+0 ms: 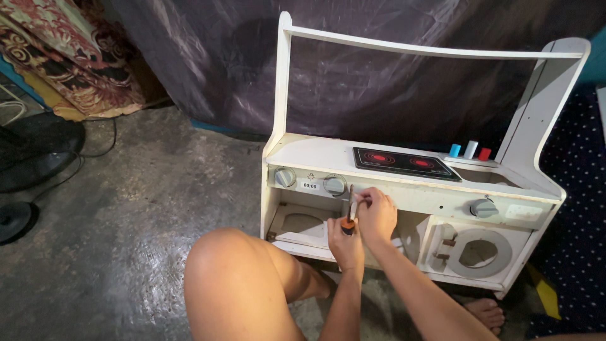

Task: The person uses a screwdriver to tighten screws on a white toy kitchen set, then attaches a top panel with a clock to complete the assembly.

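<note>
Now both hands work a screwdriver at the front of a white toy kitchen.

I see my left hand (pixel 345 239) closed around the orange-and-black handle of the screwdriver (pixel 350 215), its shaft standing upright against the front panel of the toy kitchen (pixel 416 189), just right of the middle grey knob (pixel 334 184). My right hand (pixel 377 213) pinches the shaft near its tip, fingers curled shut. A black hob plate (pixel 402 163) with two red rings lies on the top surface, far right of the hands. My bare knee (pixel 230 271) rises near, over the concrete floor (pixel 126 240).
</note>
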